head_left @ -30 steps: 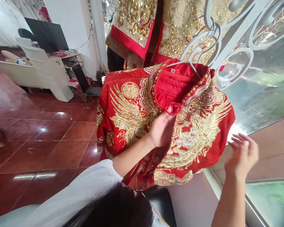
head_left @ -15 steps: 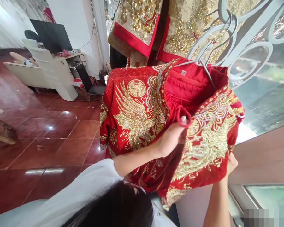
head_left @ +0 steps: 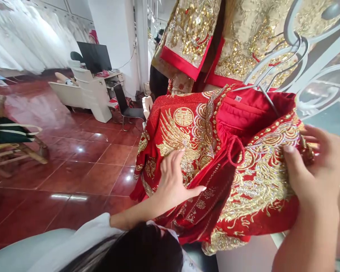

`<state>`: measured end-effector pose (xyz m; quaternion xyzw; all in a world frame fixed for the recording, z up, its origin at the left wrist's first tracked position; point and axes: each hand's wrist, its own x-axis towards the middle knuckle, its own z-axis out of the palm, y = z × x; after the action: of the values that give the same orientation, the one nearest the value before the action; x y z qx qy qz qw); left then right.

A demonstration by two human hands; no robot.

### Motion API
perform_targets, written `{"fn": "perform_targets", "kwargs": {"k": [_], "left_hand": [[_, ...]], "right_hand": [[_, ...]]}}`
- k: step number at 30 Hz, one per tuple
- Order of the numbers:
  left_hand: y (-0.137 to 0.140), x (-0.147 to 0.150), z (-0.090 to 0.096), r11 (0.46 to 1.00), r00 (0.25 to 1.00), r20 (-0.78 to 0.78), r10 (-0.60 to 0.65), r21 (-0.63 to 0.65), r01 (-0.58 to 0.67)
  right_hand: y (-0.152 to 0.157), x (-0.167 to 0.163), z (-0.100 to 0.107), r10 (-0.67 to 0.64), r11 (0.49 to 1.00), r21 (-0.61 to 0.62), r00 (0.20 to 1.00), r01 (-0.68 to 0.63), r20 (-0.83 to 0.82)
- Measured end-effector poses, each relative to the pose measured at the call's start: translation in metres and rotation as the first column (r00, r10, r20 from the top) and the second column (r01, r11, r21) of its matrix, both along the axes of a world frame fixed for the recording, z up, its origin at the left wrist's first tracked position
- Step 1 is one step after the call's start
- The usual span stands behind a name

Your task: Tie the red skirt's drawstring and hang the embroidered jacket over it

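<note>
A red jacket (head_left: 192,128) with heavy gold embroidery hangs on a wire hanger (head_left: 268,94), hooked over a white scrolled metal grille (head_left: 314,41). Its front hangs apart and shows the red lining and a small red cord loop (head_left: 236,151). My left hand (head_left: 174,179) lies flat, fingers spread, on the jacket's left front panel, just below the gold bird motif. My right hand (head_left: 320,166) grips the jacket's right edge, thumb on the embroidered front and fingers behind. My white sleeve and dark hair fill the bottom of the view.
A gold and red embroidered garment (head_left: 195,30) hangs directly above and behind the jacket. On the glossy red tiled floor (head_left: 73,166) stand a white desk (head_left: 87,90) with a monitor, a black chair (head_left: 124,107), and a wooden chair (head_left: 14,147) at far left. White dresses line the back wall.
My left hand let go of the red loop at the jacket's opening and moved down-left to lie flat on the panel. My right hand rose from the hem to the right edge.
</note>
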<state>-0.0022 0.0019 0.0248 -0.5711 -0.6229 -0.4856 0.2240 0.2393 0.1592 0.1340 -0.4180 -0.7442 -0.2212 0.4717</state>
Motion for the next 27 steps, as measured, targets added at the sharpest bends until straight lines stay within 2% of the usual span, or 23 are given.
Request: {"fn": "perform_targets", "kwargs": {"k": [1, 2, 3, 4, 6, 8, 10, 12, 13, 14, 16, 17, 19, 21, 22, 23, 24, 25, 26, 27], "left_hand": [[0.006, 0.005, -0.007, 0.990, 0.998, -0.035, 0.056, -0.128, -0.061], [0.011, 0.009, -0.013, 0.975, 0.992, -0.075, 0.104, -0.187, -0.116], [0.016, 0.010, -0.018, 0.970, 0.985, -0.113, 0.128, -0.192, -0.148], [0.020, 0.010, -0.021, 0.974, 0.984, -0.129, 0.120, -0.177, -0.142], [0.023, 0.001, -0.018, 0.987, 0.996, -0.089, 0.016, -0.159, -0.030], [0.021, -0.009, 0.000, 0.983, 0.990, 0.011, -0.139, -0.118, 0.139], [0.016, -0.013, 0.029, 0.965, 0.960, 0.099, -0.261, 0.019, 0.261], [0.015, -0.003, 0.063, 0.925, 0.934, 0.113, -0.340, 0.218, 0.311], [0.017, 0.007, 0.077, 0.906, 0.927, 0.106, -0.361, 0.275, 0.321], [0.020, 0.019, 0.089, 0.899, 0.922, 0.084, -0.379, 0.269, 0.345], [0.032, 0.045, 0.100, 0.902, 0.911, -0.008, -0.413, 0.135, 0.410], [0.037, 0.055, 0.099, 0.915, 0.915, -0.054, -0.399, 0.043, 0.401], [0.042, 0.063, 0.091, 0.942, 0.947, -0.091, -0.309, -0.163, 0.292], [0.037, 0.050, 0.084, 0.922, 0.946, -0.073, -0.317, -0.258, 0.290], [0.032, 0.037, 0.084, 0.915, 0.932, -0.066, -0.357, -0.223, 0.335], [0.027, 0.020, 0.088, 0.931, 0.931, -0.081, -0.357, -0.110, 0.348], [0.024, 0.001, 0.094, 0.961, 0.960, -0.104, -0.261, 0.062, 0.268], [0.025, -0.017, 0.103, 0.965, 0.984, -0.132, -0.123, 0.217, 0.149], [0.029, -0.034, 0.113, 0.963, 0.987, -0.159, 0.009, 0.267, 0.034], [0.036, -0.048, 0.123, 0.967, 0.984, -0.157, 0.084, 0.251, -0.042]], "right_hand": [[0.007, -0.007, 0.006, 0.047, 0.999, 0.015, 0.997, -0.048, 0.062], [0.013, -0.012, 0.011, 0.080, 0.996, 0.018, 0.992, -0.082, 0.096], [0.017, -0.014, 0.014, 0.097, 0.995, 0.006, 0.991, -0.098, 0.095], [0.019, -0.015, 0.016, 0.106, 0.994, -0.018, 0.992, -0.105, 0.064], [0.018, -0.012, 0.020, 0.157, 0.983, -0.094, 0.987, -0.160, -0.036], [0.013, -0.010, 0.025, 0.187, 0.965, -0.161, 0.974, -0.207, -0.128], [0.009, -0.011, 0.030, 0.176, 0.957, -0.195, 0.964, -0.215, -0.198], [0.009, -0.014, 0.032, 0.155, 0.957, -0.198, 0.951, -0.212, -0.269], [0.010, -0.015, 0.032, 0.152, 0.957, -0.194, 0.941, -0.217, -0.303], [0.012, -0.014, 0.032, 0.151, 0.953, -0.199, 0.930, -0.227, -0.335], [0.015, -0.010, 0.029, 0.128, 0.936, -0.260, 0.920, -0.235, -0.371], [0.017, -0.007, 0.028, 0.107, 0.916, -0.322, 0.919, -0.239, -0.379], [0.018, 0.001, 0.026, 0.066, 0.845, -0.464, 0.913, -0.266, -0.403], [0.018, 0.006, 0.025, 0.047, 0.777, -0.549, 0.898, -0.308, -0.438], [0.018, 0.007, 0.024, 0.048, 0.765, -0.559, 0.894, -0.319, -0.445], [0.018, 0.007, 0.023, 0.054, 0.775, -0.547, 0.896, -0.316, -0.441], [0.018, 0.007, 0.021, 0.060, 0.798, -0.523, 0.903, -0.299, -0.425], [0.017, 0.006, 0.020, 0.066, 0.824, -0.493, 0.912, -0.279, -0.405], [0.017, 0.005, 0.018, 0.073, 0.846, -0.464, 0.918, -0.264, -0.390], [0.017, 0.004, 0.017, 0.082, 0.862, -0.435, 0.920, -0.258, -0.384]]}}
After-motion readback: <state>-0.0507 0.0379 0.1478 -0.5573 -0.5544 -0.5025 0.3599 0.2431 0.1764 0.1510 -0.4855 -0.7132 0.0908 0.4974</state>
